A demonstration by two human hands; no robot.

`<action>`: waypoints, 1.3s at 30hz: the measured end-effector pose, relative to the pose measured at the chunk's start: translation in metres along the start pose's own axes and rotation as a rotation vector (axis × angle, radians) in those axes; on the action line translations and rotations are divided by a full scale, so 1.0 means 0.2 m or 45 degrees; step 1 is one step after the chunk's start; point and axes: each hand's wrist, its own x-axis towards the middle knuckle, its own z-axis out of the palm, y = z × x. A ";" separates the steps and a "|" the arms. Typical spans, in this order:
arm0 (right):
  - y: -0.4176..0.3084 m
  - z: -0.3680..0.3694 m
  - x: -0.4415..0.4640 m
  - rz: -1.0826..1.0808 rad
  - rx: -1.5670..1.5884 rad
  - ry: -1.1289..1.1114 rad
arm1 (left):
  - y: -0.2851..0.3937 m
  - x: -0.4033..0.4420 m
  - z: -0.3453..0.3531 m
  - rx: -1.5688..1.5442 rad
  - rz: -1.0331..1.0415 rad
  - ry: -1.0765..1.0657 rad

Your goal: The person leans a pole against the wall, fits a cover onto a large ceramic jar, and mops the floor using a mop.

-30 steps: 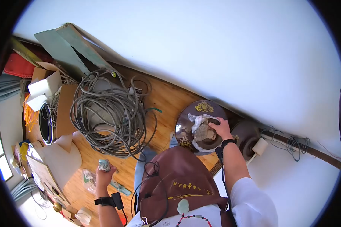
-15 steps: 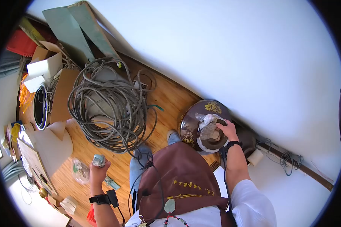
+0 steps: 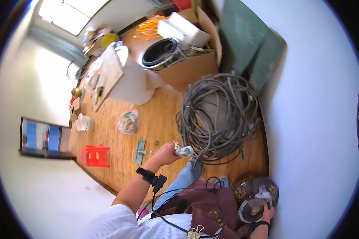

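Note:
My left hand [image 3: 165, 154] is closed around the pole of a flat mop, near its light-blue top end [image 3: 187, 151], which has whitish strands about it. The pole runs down to a teal mop head [image 3: 139, 151] on the wooden floor. At the lower right, my right hand [image 3: 268, 213] grips the rim at the mouth of a dark brown glazed jar [image 3: 247, 193] with gold patterns. Crumpled clear plastic [image 3: 262, 194] lies over the jar's mouth, next to my fingers. How far the fingers reach inside is hidden.
A big coil of grey cable [image 3: 215, 119] lies just ahead of my feet. Farther back are a cardboard box [image 3: 191, 69] and a white barrel [image 3: 133, 85]. A red stool [image 3: 95, 155] and a clear plastic bag [image 3: 129, 122] are on the floor at left.
The view has swung left, so the jar and cable now appear farther right. My left hand has moved forward with the mop, nearer the cable. My right hand stays at the jar's mouth.

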 end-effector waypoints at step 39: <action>-2.57 1.13 -2.44 -1.748 -0.299 -1.055 | -0.70 -2.26 -1.63 -1.012 0.745 1.796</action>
